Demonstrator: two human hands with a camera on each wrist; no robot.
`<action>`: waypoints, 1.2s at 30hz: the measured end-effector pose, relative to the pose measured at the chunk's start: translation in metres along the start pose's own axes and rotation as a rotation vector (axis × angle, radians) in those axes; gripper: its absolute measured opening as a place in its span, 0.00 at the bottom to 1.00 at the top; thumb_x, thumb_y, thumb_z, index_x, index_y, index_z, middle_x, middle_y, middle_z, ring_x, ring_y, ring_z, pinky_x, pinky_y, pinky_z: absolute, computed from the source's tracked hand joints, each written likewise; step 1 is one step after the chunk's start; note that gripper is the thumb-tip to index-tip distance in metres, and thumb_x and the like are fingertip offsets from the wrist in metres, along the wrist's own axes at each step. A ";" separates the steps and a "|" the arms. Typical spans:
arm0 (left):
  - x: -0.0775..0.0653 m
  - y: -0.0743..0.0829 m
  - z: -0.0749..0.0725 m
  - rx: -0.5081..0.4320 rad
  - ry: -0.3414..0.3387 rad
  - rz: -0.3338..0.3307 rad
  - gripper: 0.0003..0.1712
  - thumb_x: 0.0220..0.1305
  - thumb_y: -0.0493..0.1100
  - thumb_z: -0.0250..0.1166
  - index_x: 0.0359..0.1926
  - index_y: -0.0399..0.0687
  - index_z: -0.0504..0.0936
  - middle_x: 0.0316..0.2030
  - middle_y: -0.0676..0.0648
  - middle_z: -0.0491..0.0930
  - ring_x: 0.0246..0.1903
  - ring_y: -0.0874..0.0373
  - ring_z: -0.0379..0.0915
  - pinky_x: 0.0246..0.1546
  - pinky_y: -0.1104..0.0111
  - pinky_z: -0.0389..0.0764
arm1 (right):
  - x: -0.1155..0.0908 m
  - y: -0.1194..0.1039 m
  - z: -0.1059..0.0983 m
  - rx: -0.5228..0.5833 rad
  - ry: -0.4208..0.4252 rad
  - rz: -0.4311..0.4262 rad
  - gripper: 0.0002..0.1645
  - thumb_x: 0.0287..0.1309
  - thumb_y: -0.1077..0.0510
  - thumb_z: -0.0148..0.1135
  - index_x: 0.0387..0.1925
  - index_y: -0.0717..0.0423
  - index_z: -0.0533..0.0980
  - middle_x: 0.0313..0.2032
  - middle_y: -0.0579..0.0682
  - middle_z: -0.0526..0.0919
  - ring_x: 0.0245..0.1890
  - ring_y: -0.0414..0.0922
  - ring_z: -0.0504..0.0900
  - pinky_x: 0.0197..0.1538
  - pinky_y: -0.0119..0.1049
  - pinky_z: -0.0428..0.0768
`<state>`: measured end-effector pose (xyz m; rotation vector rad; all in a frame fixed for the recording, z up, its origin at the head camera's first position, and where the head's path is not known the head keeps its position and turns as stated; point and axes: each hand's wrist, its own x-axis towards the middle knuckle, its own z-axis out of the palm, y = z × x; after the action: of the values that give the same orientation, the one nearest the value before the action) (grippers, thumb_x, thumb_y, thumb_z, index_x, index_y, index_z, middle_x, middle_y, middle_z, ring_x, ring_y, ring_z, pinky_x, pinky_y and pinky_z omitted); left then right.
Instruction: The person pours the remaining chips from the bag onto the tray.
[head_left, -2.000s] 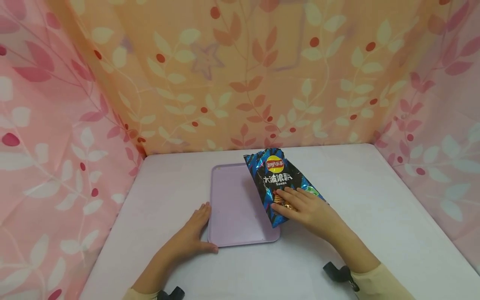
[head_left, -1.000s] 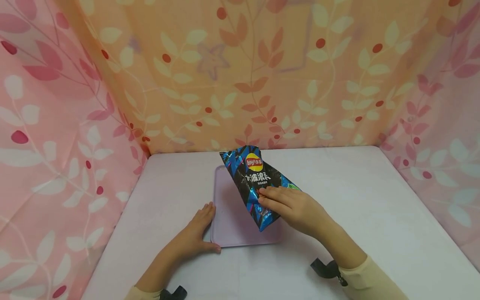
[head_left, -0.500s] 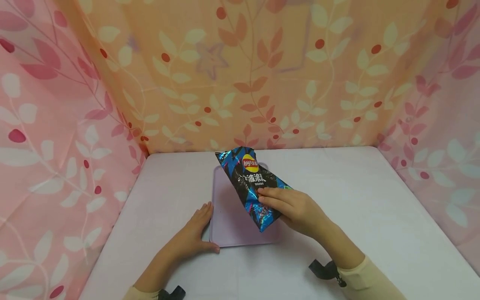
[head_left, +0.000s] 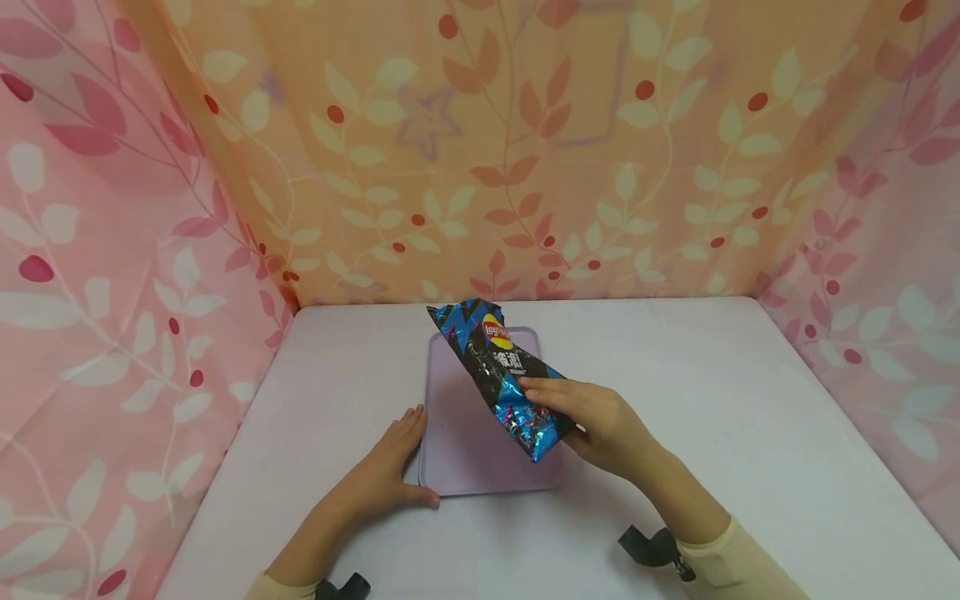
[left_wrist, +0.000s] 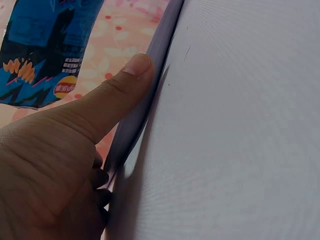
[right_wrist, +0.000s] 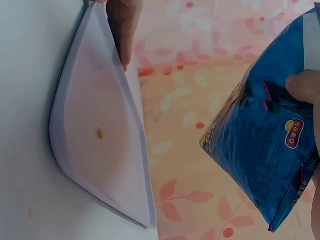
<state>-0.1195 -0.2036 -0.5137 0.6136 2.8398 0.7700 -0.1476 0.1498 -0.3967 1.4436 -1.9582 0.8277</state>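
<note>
A blue and black Lay's chip bag (head_left: 483, 362) hangs tilted above a shallow lilac tray (head_left: 472, 475). My right hand (head_left: 611, 425) pinches the bag near its lower right side, fingers over the front; in the right wrist view the thumb (right_wrist: 302, 86) presses the blue back. Whether the bag's top is torn cannot be told. My left hand (head_left: 378, 475) rests at the tray's left edge, fingers along the side and thumb at the near corner. In the left wrist view that thumb (left_wrist: 117, 92) touches the tray's rim. One small orange crumb (right_wrist: 100, 133) lies in the tray.
The tray stands on a white-covered table (head_left: 750, 433). A faint yellowish crumb (right_wrist: 30, 212) lies on the cloth beside it. Flowered curtains, orange at the back (head_left: 495, 167) and pink on both sides, enclose the table.
The chip bag has moved left over the tray in my right hand. Its front has since turned partly away, so less of the printing shows. The left hand has stayed at the tray.
</note>
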 end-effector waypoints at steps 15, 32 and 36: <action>0.001 0.000 -0.003 -0.012 -0.004 0.007 0.76 0.33 0.77 0.70 0.76 0.47 0.44 0.77 0.49 0.39 0.76 0.53 0.32 0.75 0.56 0.41 | -0.003 0.007 0.005 0.199 0.059 0.056 0.23 0.66 0.57 0.55 0.59 0.64 0.72 0.58 0.55 0.79 0.59 0.48 0.78 0.62 0.31 0.74; 0.000 0.000 -0.004 -0.021 -0.007 0.005 0.76 0.33 0.75 0.72 0.76 0.47 0.44 0.76 0.48 0.39 0.76 0.53 0.32 0.75 0.55 0.41 | 0.005 -0.010 0.000 0.335 0.176 0.265 0.38 0.37 0.84 0.60 0.55 0.66 0.73 0.49 0.57 0.82 0.43 0.39 0.79 0.48 0.24 0.81; 0.000 0.002 -0.004 -0.026 -0.005 0.009 0.76 0.33 0.75 0.72 0.76 0.47 0.44 0.76 0.47 0.39 0.76 0.52 0.32 0.75 0.55 0.41 | 0.009 -0.016 -0.005 0.346 0.210 0.316 0.36 0.37 0.85 0.59 0.54 0.68 0.74 0.48 0.57 0.82 0.42 0.37 0.79 0.47 0.23 0.81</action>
<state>-0.1195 -0.2040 -0.5097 0.6240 2.8198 0.8036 -0.1345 0.1447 -0.3841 1.1782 -1.9729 1.4588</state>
